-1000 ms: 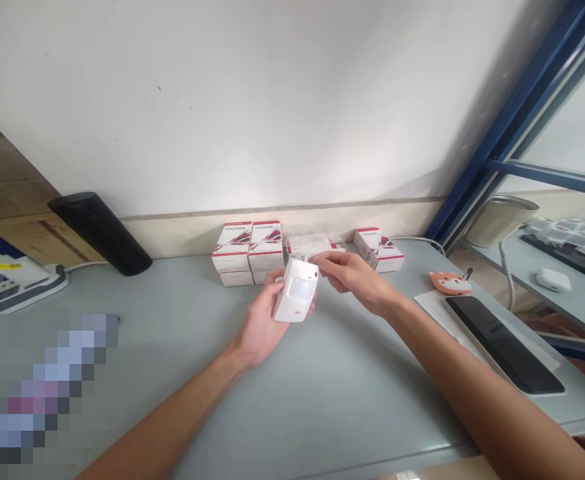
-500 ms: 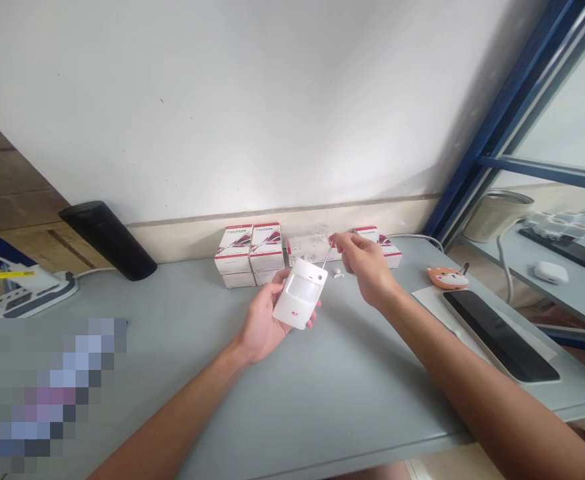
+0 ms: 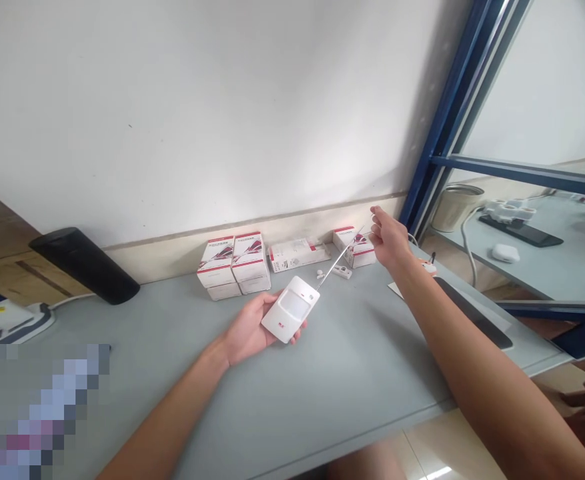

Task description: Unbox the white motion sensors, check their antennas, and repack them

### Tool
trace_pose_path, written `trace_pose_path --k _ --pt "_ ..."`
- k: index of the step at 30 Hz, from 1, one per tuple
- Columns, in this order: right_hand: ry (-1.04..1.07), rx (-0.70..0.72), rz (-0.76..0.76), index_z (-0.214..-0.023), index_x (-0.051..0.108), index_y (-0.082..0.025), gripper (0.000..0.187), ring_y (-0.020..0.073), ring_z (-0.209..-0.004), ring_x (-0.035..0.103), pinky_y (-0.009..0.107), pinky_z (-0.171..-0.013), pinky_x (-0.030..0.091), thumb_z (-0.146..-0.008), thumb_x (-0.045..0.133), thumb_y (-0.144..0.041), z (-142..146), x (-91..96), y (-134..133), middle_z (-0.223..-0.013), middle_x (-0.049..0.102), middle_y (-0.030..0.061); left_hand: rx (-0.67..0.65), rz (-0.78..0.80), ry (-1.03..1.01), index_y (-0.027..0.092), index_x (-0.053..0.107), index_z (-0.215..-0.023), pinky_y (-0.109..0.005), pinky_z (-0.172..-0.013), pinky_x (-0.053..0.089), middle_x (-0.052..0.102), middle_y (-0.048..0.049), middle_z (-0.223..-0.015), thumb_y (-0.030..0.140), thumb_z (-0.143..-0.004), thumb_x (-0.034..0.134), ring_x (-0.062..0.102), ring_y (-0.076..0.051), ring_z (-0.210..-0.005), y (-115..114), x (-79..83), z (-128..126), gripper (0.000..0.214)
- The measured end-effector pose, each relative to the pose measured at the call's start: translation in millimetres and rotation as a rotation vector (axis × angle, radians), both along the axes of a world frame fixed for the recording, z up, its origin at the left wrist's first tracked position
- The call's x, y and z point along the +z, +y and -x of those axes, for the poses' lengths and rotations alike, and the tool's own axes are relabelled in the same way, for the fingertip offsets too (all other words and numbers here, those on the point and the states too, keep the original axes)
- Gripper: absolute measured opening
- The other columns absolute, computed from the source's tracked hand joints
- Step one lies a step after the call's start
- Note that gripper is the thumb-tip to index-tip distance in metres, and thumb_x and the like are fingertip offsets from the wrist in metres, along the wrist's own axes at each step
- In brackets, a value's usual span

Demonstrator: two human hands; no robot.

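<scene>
My left hand [image 3: 252, 330] is closed round a white motion sensor [image 3: 292, 310], a flat box with a pale window and a small red mark. It is held tilted above the grey table. From its top right corner a thin metal telescopic antenna [image 3: 333, 267] extends up to the right. My right hand [image 3: 388, 235] has its fingers pinched at the antenna's far end, near the wall; the very tip is hard to make out. Small white parts [image 3: 341, 271] lie on the table behind the antenna.
Stacked red-and-white boxes [image 3: 235, 263] stand against the wall, with an opened flat carton [image 3: 297, 255] and another box [image 3: 355, 245] beside them. A black cylinder [image 3: 85, 267] and a power strip [image 3: 22, 323] are at left. A dark-screened device [image 3: 472, 313] lies right, near a blue-framed mirror [image 3: 515, 167].
My right hand has moved up and right, away from the sensor, and the antenna now shows much longer. The left hand still holds the sensor. The view has shifted slightly.
</scene>
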State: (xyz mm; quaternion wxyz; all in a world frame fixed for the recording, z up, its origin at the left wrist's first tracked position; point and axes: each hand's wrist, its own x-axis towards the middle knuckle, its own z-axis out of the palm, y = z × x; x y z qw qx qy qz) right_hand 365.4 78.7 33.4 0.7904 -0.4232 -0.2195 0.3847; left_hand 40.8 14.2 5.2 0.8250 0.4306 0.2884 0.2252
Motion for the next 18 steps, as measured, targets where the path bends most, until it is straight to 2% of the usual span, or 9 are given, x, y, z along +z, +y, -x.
trace_pose_path --k 6,9,18 --pt "0.055 0.171 -0.115 -0.093 0.071 -0.021 0.028 0.0046 -0.049 0.023 0.018 -0.039 0.025 -0.073 0.088 -0.032 -6 -3.3 4 -0.065 0.037 -0.0104 -0.02 0.068 -0.058 0.008 0.064 -0.127 -0.04 -0.076 0.05 0.075 -0.0226 -0.1 0.037 -0.098 0.047 0.07 -0.03 -0.08 3 -8.9 5 0.045" --pt "0.047 0.237 -0.118 -0.094 0.071 -0.022 0.032 0.0052 -0.05 0.023 0.019 -0.039 0.025 -0.069 0.09 -0.032 -9 -5.9 6 -0.067 0.04 -0.0095 -0.019 0.103 -0.095 0.008 0.063 -0.128 -0.041 -0.077 0.049 0.074 -0.0236 -0.104 0.034 -0.095 0.048 0.07 -0.031 -0.082 3 -11.9 6 0.045" --pt "-0.034 0.192 -0.045 -0.095 0.072 -0.024 0.038 0.0058 -0.051 0.027 0.02 -0.04 0.029 -0.066 0.092 -0.04 -13 -14.3 8 -0.07 0.046 -0.007 0.002 0.12 -0.084 0.009 0.059 -0.131 -0.042 -0.077 0.047 0.073 -0.0222 -0.104 0.031 -0.093 0.049 0.069 -0.031 -0.081 1 -8.3 6 0.045"
